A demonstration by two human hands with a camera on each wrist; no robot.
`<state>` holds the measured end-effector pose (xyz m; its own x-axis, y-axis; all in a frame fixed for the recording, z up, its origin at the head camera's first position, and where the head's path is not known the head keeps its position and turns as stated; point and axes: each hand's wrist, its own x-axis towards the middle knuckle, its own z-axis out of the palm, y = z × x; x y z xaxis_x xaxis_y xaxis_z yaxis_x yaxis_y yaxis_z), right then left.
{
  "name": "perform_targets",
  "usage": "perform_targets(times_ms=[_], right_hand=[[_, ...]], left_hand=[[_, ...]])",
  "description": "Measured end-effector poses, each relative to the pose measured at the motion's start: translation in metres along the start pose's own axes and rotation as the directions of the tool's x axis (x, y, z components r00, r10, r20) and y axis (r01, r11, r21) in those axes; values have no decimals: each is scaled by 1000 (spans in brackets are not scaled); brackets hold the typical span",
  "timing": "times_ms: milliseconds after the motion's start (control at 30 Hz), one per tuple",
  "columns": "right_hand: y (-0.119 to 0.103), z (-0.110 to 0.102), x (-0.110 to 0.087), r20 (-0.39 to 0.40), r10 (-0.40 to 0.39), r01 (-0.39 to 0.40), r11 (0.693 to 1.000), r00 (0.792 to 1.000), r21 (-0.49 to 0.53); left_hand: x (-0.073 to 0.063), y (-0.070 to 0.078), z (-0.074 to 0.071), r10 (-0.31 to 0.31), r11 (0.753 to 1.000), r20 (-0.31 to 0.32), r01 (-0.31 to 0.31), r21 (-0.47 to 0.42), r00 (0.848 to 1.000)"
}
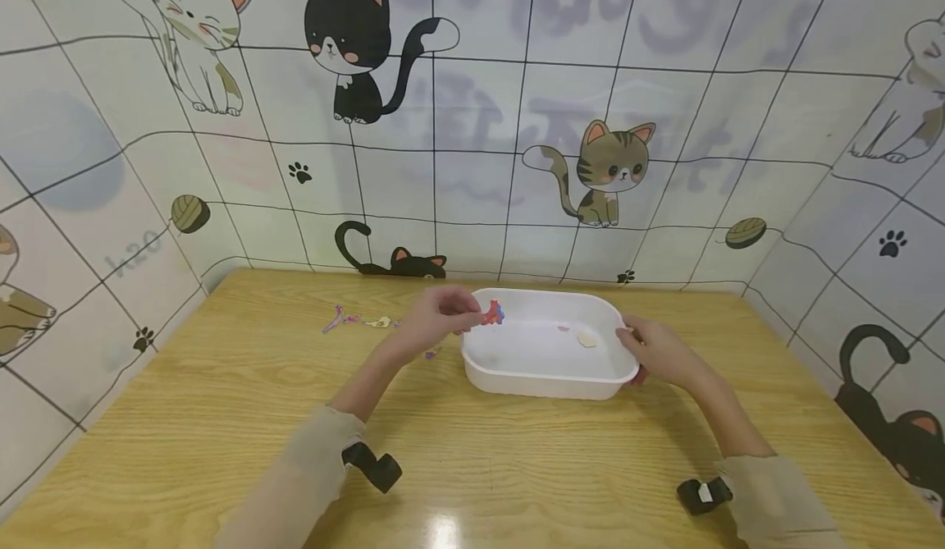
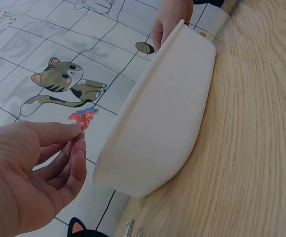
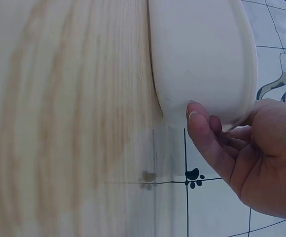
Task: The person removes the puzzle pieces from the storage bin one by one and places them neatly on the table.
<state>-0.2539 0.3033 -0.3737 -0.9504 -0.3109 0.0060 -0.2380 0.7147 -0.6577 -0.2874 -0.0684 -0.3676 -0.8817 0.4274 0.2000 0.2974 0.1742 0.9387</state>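
Between thumb and fingertips, my left hand (image 1: 441, 317) pinches a small flat red and blue cutout (image 1: 492, 313), perhaps a sticker. It is held up over the left end of a white plastic basin (image 1: 546, 386). In the left wrist view the cutout (image 2: 85, 119) sticks out past the thumb, with dark marks on its red part. My right hand (image 1: 659, 352) grips the basin's right end, thumb at the rim and fingers curled under the outer wall (image 3: 202, 64). Inside the basin lie a cream-coloured flat piece (image 1: 586, 339) and a tiny pinkish piece (image 1: 563, 328).
Several small colourful pieces lie left of the basin on the wooden table (image 1: 472, 467), among them a purple-pink one (image 1: 335, 319) and a yellowish one (image 1: 379, 322). A purple bit (image 1: 431, 354) sits near the left forearm. Cat-patterned sheeting (image 1: 480, 163) stands behind and at both sides.
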Motion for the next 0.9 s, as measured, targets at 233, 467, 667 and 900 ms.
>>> perform_targets(times_ms=[233, 467, 667, 900], right_hand=[[2, 0, 1, -3, -2, 2, 1000, 1000, 7], [5, -1, 2, 1, -6, 6, 1000, 1000, 16], [5, 0, 2, 2, 1, -1, 1000, 1000, 14], [4, 0, 1, 1, 1, -1, 1000, 1000, 20]], left_hand=[[-14, -6, -19, -19, 1000, -25, 20, 16, 1000], [-28, -17, -40, -41, 998, -60, 44, 44, 997], [-39, -26, -58, -67, 995, -87, 73, 73, 994], [-52, -35, -73, -144, 977, -140, 163, 140, 980]])
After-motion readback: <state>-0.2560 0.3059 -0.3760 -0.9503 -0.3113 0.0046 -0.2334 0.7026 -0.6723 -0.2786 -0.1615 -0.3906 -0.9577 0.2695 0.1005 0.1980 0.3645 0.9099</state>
